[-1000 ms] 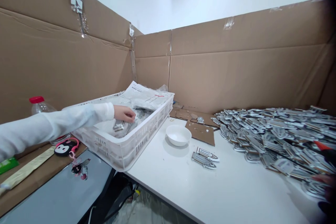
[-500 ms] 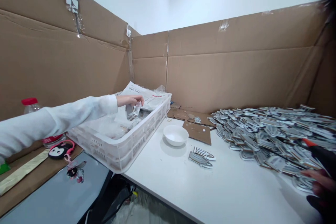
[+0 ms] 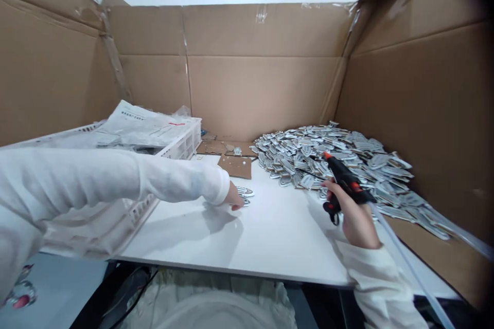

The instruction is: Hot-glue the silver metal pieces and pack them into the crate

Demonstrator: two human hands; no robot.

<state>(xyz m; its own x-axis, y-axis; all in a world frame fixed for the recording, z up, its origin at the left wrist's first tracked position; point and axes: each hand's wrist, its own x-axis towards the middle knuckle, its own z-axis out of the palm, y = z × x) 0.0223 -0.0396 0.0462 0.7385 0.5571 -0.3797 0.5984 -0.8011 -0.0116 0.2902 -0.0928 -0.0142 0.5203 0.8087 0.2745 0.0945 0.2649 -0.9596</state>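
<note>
So for us it all comes down to how the two flat pieces lie against our hands. They're on the table, the far piece [image 3: 247, 192] and the near piece [image 3: 246, 202] side by side, both poking out past the right side of our left hand [image 3: 233, 197]. What shows of them is the rounded ends, facing right, so we'd say the long axis runs roughly left to right. The rest is under the hand, so don't hold us to that.

Left is easily the nearer hand: it's right at the pieces, fingers bent down. Can't tell if they've pinched anything or are just touching, sorry.

Our right hand [image 3: 354, 218] is wrapped around the gun [image 3: 343, 174], well off to the right, with bare table [image 3: 278, 241] between it and the pieces. The gun's orange tip [image 3: 327, 155] points away from us and a bit left, across the pile [image 3: 285, 157], not at the pieces. From that tip they'd be left and closer to us, so we reckon the angle matters more than the reach.
</note>
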